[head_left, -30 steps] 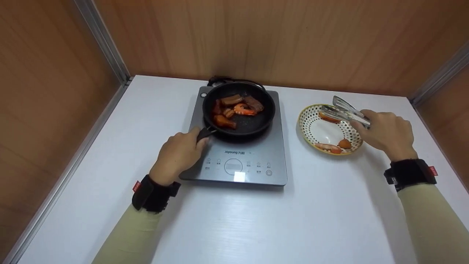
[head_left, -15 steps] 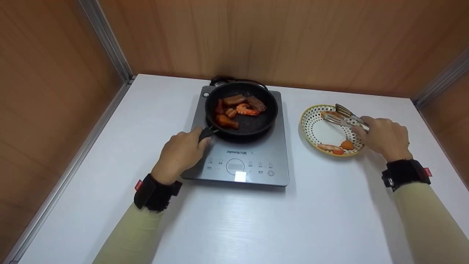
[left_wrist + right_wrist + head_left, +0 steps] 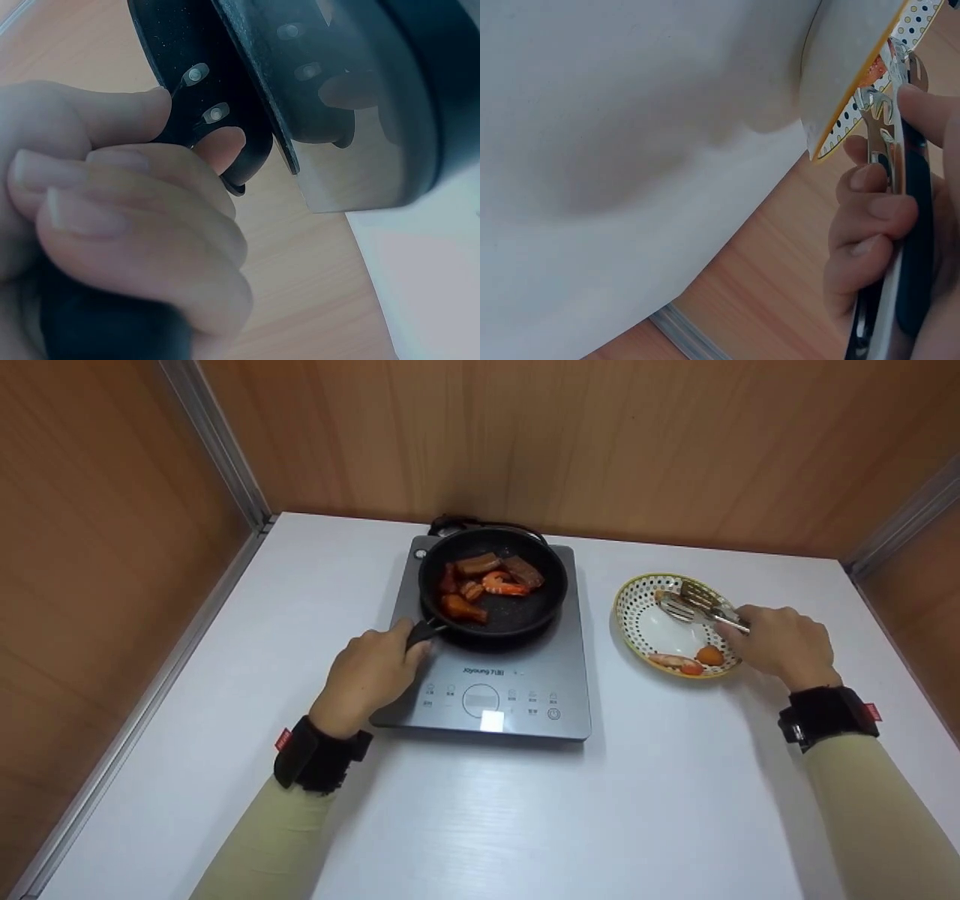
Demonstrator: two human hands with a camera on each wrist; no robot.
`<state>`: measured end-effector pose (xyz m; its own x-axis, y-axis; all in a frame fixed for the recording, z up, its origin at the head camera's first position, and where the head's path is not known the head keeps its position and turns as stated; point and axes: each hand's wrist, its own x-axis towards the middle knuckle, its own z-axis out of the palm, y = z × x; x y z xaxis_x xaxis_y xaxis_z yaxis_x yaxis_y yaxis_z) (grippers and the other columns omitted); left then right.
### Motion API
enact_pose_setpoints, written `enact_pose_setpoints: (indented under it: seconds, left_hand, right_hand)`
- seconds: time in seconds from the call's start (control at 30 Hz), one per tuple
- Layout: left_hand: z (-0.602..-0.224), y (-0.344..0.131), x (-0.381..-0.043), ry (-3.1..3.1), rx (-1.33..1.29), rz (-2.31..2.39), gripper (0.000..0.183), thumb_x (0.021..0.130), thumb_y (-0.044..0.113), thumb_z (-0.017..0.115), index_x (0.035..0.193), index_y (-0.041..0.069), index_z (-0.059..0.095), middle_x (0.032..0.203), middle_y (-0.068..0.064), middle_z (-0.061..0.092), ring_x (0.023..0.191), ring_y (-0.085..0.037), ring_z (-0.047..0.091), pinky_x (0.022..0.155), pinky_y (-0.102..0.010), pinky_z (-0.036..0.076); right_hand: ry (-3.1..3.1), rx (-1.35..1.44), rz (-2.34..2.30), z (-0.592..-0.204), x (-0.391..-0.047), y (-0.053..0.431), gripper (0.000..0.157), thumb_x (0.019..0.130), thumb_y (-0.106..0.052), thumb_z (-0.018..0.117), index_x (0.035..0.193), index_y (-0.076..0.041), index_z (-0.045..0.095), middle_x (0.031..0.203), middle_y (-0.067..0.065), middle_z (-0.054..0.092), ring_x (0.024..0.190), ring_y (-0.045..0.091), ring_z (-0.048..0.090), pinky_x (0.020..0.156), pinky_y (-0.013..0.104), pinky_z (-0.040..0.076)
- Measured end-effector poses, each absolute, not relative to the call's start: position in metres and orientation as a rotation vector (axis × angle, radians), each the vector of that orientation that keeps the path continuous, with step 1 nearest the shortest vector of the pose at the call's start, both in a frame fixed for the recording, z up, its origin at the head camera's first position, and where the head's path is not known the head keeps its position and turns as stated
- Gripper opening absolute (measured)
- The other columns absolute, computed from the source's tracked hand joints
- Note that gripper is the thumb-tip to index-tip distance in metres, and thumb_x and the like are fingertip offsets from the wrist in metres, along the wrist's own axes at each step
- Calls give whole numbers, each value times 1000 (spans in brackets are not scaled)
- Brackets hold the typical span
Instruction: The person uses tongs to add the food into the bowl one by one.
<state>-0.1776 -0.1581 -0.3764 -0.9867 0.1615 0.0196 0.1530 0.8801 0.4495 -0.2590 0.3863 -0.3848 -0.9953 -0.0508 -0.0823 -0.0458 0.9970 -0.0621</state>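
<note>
My left hand (image 3: 367, 679) grips the black handle (image 3: 424, 631) of a frying pan (image 3: 521, 616) on an induction cooker (image 3: 420, 720). In the pan lie a shrimp (image 3: 504, 584), a drumstick (image 3: 463, 609) and several browned meat pieces (image 3: 478, 564). My right hand (image 3: 787, 646) holds metal tongs (image 3: 679, 609), their slotted ends low over the far side of a dotted plate (image 3: 634, 634). The tongs largely cover a food piece (image 3: 659, 595) there; whether they pinch it is unclear. Dark grips on the tongs (image 3: 915, 240) show in the right wrist view.
A pale shrimp-like piece (image 3: 667, 660) and an orange ball-like piece (image 3: 709, 655) lie at the plate's near side. A black cable (image 3: 510, 525) runs behind the pan. Wooden panels (image 3: 570, 450) enclose the white table (image 3: 480, 817) at the back and sides.
My right hand has lowered the tongs into the plate, and their ends have come closer together over the far food piece. My left hand stays on the pan handle.
</note>
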Motion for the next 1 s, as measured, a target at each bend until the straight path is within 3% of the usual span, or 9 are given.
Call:
enact_pose_setpoints:
  seconds: [0.33, 1.0]
  left_hand:
    - [-375, -157, -178, 3030, 236, 684, 31, 111, 34, 57, 115, 4, 61, 84, -17, 65, 71, -30, 59, 58, -40, 42]
    - [-377, -158, -177, 3035, 244, 714, 29, 111, 34, 56, 109, 6, 60, 83, -16, 64, 70, -29, 58, 58, -40, 41]
  right_hand:
    - [3080, -121, -95, -388, -256, 386, 72, 107, -57, 50, 146, 3, 57, 125, 39, 65, 101, 51, 63, 70, 58, 52]
    - [3120, -125, -65, -396, -249, 385, 66, 109, -57, 50, 148, -4, 58, 112, 34, 68, 86, 44, 59, 64, 51, 48]
